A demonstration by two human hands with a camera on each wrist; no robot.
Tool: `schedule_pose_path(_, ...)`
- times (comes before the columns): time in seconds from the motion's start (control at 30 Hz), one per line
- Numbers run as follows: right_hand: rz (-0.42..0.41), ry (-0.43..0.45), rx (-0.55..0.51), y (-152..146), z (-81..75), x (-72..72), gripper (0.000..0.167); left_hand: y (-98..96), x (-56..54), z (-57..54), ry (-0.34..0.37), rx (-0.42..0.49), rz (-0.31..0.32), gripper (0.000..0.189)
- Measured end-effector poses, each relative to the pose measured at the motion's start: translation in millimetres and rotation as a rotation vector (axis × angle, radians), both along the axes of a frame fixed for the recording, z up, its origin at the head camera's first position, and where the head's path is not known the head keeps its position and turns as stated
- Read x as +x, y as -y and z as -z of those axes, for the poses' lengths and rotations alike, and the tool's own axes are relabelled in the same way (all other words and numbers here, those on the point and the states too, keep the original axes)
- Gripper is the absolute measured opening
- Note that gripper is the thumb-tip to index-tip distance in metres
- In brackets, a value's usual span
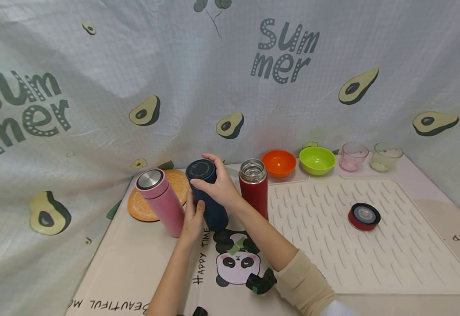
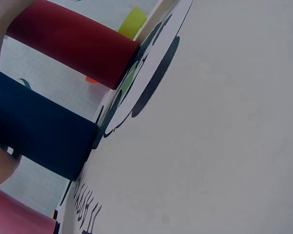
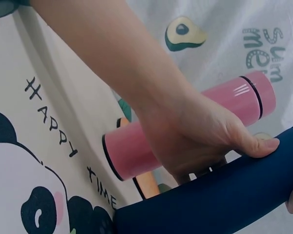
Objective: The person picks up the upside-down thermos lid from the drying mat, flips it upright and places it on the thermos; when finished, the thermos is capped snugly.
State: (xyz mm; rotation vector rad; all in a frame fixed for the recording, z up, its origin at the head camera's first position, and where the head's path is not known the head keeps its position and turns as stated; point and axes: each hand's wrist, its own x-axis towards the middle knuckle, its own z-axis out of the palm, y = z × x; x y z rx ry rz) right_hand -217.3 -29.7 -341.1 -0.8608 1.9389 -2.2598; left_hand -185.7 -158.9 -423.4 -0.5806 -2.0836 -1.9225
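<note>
A dark blue thermos [image 1: 211,210] stands on the table with its black-topped lid [image 1: 201,169] on. My left hand [image 1: 192,219] grips its body from the left, thumb and fingers round it; the right wrist view shows this left hand [image 3: 190,131] close up. At the top, my right hand [image 1: 222,186] holds the lid between spread thumb and fingers. To the left stands a closed pink thermos [image 1: 162,202] with a silver top. On the right is a red thermos [image 1: 254,193], its mouth uncovered, partly hidden by my right forearm. Its apparent red lid [image 1: 364,216] lies on the mat, inner side up.
A cream drying mat [image 1: 316,245] covers the right of the table. Along the back stand an orange bowl [image 1: 279,163], a green bowl [image 1: 317,160], a pink glass [image 1: 353,156] and a greenish glass [image 1: 386,157]. An orange-slice placemat [image 1: 140,206] lies behind the pink thermos.
</note>
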Motion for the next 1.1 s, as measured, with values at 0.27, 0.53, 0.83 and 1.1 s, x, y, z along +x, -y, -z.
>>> schedule_pose_path(0.27,-0.049,0.007,0.024,-2.7,-1.8,-0.2,0.061,0.3,0.0,-0.5,0.002,0.026,0.001,0.053)
schedule_pose_path(0.53,0.02,0.011,0.067,1.0,0.2,0.7,0.06,-0.2,0.5,-1.1,0.025,0.004,-0.007,0.056)
schedule_pose_path(0.83,-0.016,0.026,0.015,-0.3,0.5,1.7,0.056,0.7,3.8,-3.8,0.044,-0.013,-0.017,0.057)
schedule_pose_path(1.1,0.004,0.015,0.028,-0.4,1.4,1.7,0.056,-0.5,2.1,-0.8,0.009,0.012,0.007,0.058)
